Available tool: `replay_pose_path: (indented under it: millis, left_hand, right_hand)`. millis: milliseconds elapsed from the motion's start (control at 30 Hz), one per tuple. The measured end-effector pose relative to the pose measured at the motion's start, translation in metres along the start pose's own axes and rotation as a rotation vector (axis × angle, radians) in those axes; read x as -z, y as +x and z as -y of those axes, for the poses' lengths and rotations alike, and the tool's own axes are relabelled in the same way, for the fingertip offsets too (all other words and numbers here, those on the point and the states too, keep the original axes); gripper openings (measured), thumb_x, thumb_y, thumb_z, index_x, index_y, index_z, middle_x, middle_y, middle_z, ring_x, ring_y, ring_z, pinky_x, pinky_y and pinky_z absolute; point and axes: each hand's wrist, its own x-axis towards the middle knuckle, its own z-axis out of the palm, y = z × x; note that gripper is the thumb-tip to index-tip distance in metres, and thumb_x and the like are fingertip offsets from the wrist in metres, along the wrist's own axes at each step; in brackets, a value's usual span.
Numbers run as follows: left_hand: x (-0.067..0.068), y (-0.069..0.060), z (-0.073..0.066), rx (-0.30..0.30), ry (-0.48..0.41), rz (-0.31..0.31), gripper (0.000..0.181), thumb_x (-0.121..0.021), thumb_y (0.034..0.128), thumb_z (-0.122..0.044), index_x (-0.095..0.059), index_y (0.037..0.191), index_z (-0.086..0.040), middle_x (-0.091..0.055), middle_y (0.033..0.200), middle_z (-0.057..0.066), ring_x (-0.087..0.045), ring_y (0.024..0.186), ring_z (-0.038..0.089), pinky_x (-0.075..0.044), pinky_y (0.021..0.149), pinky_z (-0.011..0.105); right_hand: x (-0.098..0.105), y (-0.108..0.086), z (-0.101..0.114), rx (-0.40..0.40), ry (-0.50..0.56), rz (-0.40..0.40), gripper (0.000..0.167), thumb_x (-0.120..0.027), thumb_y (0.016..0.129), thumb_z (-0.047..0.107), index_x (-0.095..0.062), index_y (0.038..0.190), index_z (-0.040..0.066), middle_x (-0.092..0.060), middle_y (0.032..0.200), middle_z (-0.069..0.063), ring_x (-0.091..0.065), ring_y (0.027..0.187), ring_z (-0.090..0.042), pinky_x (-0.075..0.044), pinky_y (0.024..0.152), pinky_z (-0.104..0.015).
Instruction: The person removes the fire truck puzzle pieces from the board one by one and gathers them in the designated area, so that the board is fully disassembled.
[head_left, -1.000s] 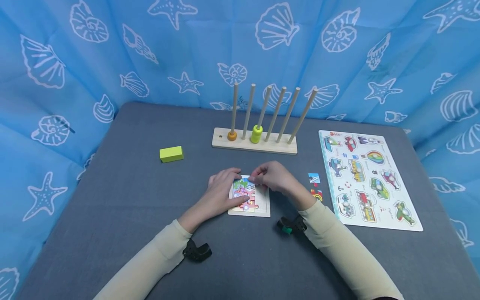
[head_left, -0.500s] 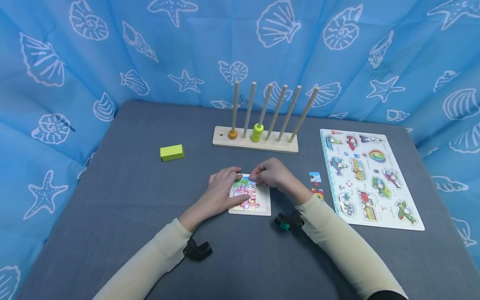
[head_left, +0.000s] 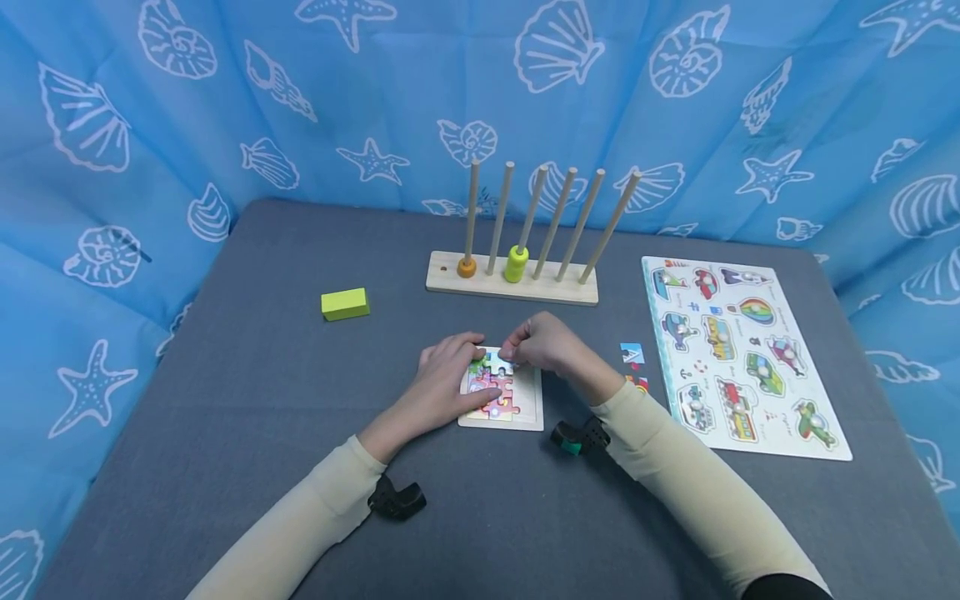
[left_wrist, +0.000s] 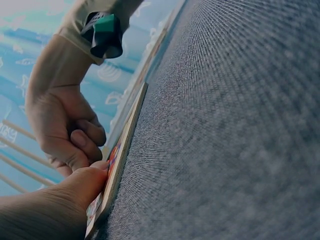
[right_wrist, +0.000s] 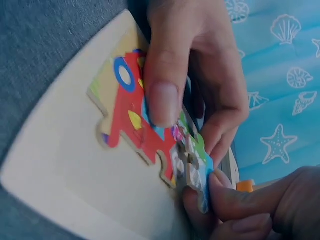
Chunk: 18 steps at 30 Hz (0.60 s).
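A small square puzzle board (head_left: 529, 408) lies flat on the table, its left part filled with joined colourful pieces (right_wrist: 145, 120). My left hand (head_left: 438, 387) lies over the board's left side, thumb resting on the pieces and fingers along the far left edge. At the far edge, my right hand (head_left: 551, 348) pinches a blue-and-white piece (right_wrist: 200, 182) between thumb and finger; in the right wrist view it sits tilted beside the joined pieces. The board's right part shows bare wood.
Two loose puzzle pieces (head_left: 632, 354) lie right of my right hand. A large picture board (head_left: 776, 417) is further right. Behind stands a wooden peg rack (head_left: 487, 285) with orange and green beads. A yellow-green block (head_left: 345, 305) lies at left.
The pinched piece has tilted, and more of its pale surface shows near my right fingertips. My left hand stays on the board. The head view has shifted slightly.
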Motion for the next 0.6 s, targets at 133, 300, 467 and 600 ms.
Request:
replay_pose_path:
  millis: [133, 300, 467, 600]
  left_hand:
    - [0.0, 0.0, -0.001, 0.006, 0.006, 0.004, 0.057, -0.066, 0.0849, -0.052, -0.057, 0.124, -0.012, -0.042, 0.146, 0.003, -0.033, 0.137, 0.023, -0.024, 0.107, 0.051]
    - [0.001, 0.0, -0.001, 0.002, 0.012, 0.001, 0.055, -0.066, 0.0852, -0.052, -0.059, 0.123, -0.012, -0.042, 0.146, 0.004, -0.034, 0.137, 0.023, -0.024, 0.107, 0.052]
    - [0.0, 0.0, 0.001, -0.024, 0.047, -0.006, 0.05, -0.064, 0.086, -0.053, -0.061, 0.118, -0.015, -0.043, 0.145, 0.003, -0.036, 0.136, 0.023, -0.028, 0.105, 0.051]
    - [-0.001, 0.0, 0.002, -0.044, 0.095, -0.022, 0.048, -0.062, 0.0863, -0.056, -0.062, 0.114, -0.018, -0.045, 0.144, 0.001, -0.039, 0.134, 0.022, -0.032, 0.102, 0.049]
  right_hand:
    - [-0.001, -0.004, 0.0, 0.014, -0.023, -0.012, 0.009, -0.067, 0.088, 0.012, -0.075, 0.09, 0.007, -0.07, 0.089, -0.005, -0.06, 0.081, -0.017, -0.045, 0.069, -0.029]
    - [-0.001, -0.004, 0.0, 0.026, -0.044, -0.016, 0.011, -0.068, 0.089, 0.016, -0.075, 0.091, 0.008, -0.07, 0.09, -0.005, -0.061, 0.083, -0.017, -0.045, 0.071, -0.03]
    - [0.002, -0.005, -0.004, 0.064, -0.055, -0.019, 0.014, -0.067, 0.09, 0.019, -0.075, 0.092, 0.007, -0.07, 0.09, -0.005, -0.06, 0.083, -0.017, -0.045, 0.071, -0.03]
    - [0.01, -0.007, -0.01, 0.101, -0.075, -0.021, 0.017, -0.066, 0.091, 0.022, -0.075, 0.094, 0.008, -0.07, 0.093, -0.006, -0.059, 0.086, -0.018, -0.044, 0.074, -0.032]
